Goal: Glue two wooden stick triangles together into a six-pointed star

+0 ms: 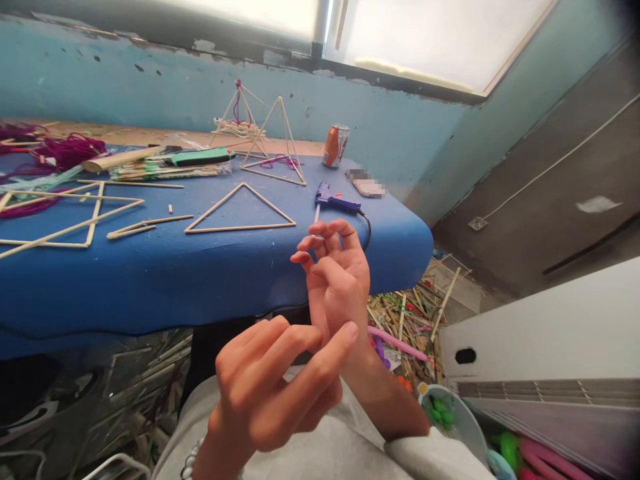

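Note:
My left hand [273, 387] is raised in front of me below the table edge. Its fingers are curled, and the index fingertip touches the heel of my right hand [336, 280]. My right hand is held upright with its fingers bent and slightly apart, holding nothing that I can see. Just beyond it on the blue table [200, 267] lies a blue glue gun [336, 200] with a black cord. A flat stick triangle [240, 212] lies to the left of the gun.
Two stick pyramids [273, 143] stand at the back beside an orange can [335, 145]. Stick frames [65, 217], purple yarn [67, 150] and a green cutter [203, 157] lie on the left. Sticks litter the floor [415, 313] on the right, near a white appliance [550, 360].

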A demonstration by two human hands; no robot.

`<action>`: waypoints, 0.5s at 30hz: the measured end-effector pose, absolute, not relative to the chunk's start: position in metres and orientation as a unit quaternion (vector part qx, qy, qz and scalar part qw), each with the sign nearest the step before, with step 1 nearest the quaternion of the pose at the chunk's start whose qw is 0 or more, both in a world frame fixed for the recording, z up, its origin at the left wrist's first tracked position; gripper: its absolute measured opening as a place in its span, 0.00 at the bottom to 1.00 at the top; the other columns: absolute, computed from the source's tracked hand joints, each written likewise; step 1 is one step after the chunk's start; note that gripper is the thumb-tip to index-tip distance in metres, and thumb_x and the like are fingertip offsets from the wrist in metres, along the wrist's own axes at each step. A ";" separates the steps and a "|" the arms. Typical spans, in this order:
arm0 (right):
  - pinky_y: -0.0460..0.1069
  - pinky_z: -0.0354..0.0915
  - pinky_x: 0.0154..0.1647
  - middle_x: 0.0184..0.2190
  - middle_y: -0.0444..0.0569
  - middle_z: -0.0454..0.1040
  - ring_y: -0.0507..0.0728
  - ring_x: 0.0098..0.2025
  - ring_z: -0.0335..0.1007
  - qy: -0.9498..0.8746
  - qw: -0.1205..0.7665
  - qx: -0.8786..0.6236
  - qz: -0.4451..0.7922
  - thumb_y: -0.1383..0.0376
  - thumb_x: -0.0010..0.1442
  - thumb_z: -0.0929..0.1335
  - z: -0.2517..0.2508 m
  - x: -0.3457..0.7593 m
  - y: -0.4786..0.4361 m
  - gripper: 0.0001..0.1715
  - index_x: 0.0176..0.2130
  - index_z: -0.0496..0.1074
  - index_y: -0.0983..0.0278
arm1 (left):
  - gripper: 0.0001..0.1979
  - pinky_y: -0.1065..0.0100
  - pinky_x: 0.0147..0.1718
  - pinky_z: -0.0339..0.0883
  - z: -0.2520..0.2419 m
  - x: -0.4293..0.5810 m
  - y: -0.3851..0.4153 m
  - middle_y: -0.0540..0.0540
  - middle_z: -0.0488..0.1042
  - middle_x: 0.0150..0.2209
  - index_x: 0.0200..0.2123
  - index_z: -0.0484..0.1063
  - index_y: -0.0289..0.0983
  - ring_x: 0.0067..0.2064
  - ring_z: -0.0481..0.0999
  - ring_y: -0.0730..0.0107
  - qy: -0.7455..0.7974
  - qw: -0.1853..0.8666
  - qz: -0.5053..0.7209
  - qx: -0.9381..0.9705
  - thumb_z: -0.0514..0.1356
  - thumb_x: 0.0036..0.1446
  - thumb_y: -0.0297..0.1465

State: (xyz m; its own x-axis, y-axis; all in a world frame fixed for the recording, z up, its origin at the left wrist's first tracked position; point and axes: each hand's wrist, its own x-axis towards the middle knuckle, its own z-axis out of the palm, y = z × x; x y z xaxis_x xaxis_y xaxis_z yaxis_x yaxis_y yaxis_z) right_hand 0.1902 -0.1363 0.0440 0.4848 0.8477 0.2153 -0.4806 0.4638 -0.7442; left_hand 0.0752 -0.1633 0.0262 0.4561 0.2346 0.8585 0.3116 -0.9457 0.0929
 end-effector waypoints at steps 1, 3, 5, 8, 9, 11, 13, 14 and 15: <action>0.48 0.67 0.38 0.40 0.42 0.69 0.51 0.38 0.68 -0.293 0.805 -0.305 0.417 0.76 0.44 0.63 0.043 0.190 -0.136 0.24 0.41 0.64 0.57 | 0.18 0.71 0.26 0.65 0.025 0.076 -0.163 0.49 0.76 0.28 0.47 0.79 0.38 0.25 0.68 0.75 -0.159 0.042 -0.502 -0.849 0.60 0.54 0.21; 0.48 0.67 0.39 0.40 0.42 0.69 0.50 0.38 0.68 -0.292 0.809 -0.292 0.419 0.77 0.45 0.63 0.040 0.190 -0.136 0.23 0.41 0.65 0.58 | 0.17 0.70 0.25 0.64 0.024 0.078 -0.163 0.49 0.75 0.28 0.45 0.79 0.37 0.25 0.68 0.74 -0.158 0.045 -0.523 -0.836 0.59 0.53 0.20; 0.48 0.68 0.40 0.40 0.42 0.70 0.50 0.38 0.69 -0.307 0.812 -0.282 0.409 0.77 0.49 0.64 0.037 0.189 -0.136 0.21 0.42 0.65 0.58 | 0.16 0.70 0.24 0.63 0.022 0.080 -0.163 0.49 0.74 0.27 0.43 0.79 0.36 0.24 0.67 0.75 -0.156 0.035 -0.553 -0.818 0.59 0.53 0.20; 0.49 0.69 0.41 0.42 0.43 0.70 0.50 0.39 0.70 -0.382 0.813 -0.290 0.330 0.76 0.57 0.66 0.032 0.186 -0.140 0.17 0.44 0.66 0.58 | 0.09 0.71 0.26 0.64 0.019 0.081 -0.162 0.49 0.74 0.28 0.39 0.78 0.37 0.26 0.68 0.75 -0.180 -0.062 -0.598 -0.778 0.59 0.58 0.23; 0.50 0.69 0.42 0.43 0.45 0.70 0.51 0.40 0.70 -0.419 0.808 -0.298 0.288 0.75 0.60 0.66 0.031 0.185 -0.143 0.17 0.46 0.67 0.58 | 0.07 0.71 0.27 0.64 0.018 0.080 -0.161 0.49 0.74 0.28 0.39 0.78 0.37 0.27 0.69 0.75 -0.203 -0.114 -0.613 -0.755 0.59 0.61 0.25; 0.52 0.71 0.46 0.48 0.47 0.70 0.53 0.44 0.71 -0.496 0.784 -0.313 0.206 0.74 0.62 0.67 0.028 0.182 -0.149 0.20 0.51 0.66 0.56 | 0.08 0.73 0.27 0.64 0.016 0.077 -0.159 0.50 0.74 0.31 0.45 0.78 0.40 0.29 0.70 0.75 -0.261 -0.226 -0.629 -0.696 0.61 0.64 0.31; 0.55 0.72 0.48 0.52 0.50 0.69 0.56 0.49 0.71 -0.555 0.752 -0.323 0.148 0.73 0.61 0.68 0.025 0.180 -0.153 0.24 0.54 0.65 0.55 | 0.14 0.73 0.25 0.63 0.015 0.073 -0.157 0.50 0.74 0.34 0.52 0.77 0.43 0.29 0.69 0.76 -0.298 -0.320 -0.620 -0.652 0.63 0.64 0.36; 0.56 0.73 0.48 0.53 0.51 0.68 0.57 0.51 0.71 -0.573 0.740 -0.328 0.127 0.73 0.61 0.69 0.024 0.179 -0.154 0.26 0.56 0.64 0.54 | 0.16 0.74 0.25 0.63 0.016 0.071 -0.157 0.49 0.74 0.35 0.54 0.76 0.44 0.29 0.69 0.76 -0.305 -0.355 -0.609 -0.641 0.64 0.64 0.39; 0.56 0.73 0.48 0.53 0.51 0.68 0.58 0.51 0.71 -0.585 0.732 -0.333 0.108 0.72 0.61 0.69 0.023 0.178 -0.154 0.27 0.57 0.63 0.54 | 0.17 0.74 0.26 0.64 0.016 0.069 -0.157 0.49 0.74 0.36 0.54 0.77 0.45 0.29 0.69 0.76 -0.306 -0.379 -0.599 -0.636 0.64 0.63 0.40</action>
